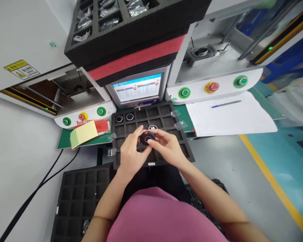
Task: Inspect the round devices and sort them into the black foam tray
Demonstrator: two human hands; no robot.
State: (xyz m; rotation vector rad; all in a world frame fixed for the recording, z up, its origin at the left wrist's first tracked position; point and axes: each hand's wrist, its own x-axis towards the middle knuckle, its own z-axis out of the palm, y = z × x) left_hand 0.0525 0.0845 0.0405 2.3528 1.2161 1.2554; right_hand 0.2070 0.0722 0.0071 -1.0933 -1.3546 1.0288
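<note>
1. The black round part (144, 137) with a red mark could be slipping down, in my judgement, if the fingertips are loosening, since both hands are supporting it without anything beneath.
2. The black foam tray (153, 112) is lying below, so a falling part could be hitting it, or the white-printed disc (153, 127) just behind.
3. The right thumb is resting over the part's face, near its centre; rubbing there could be leaving a smudge.
4. The part is sitting between the fingertips, above the tray: the left hand (131, 151) is bordering its left side, the right hand (168, 146) its right side.
5. Both hands are clamping the part together; how firmly they are pressing, I cannot tell.
</note>
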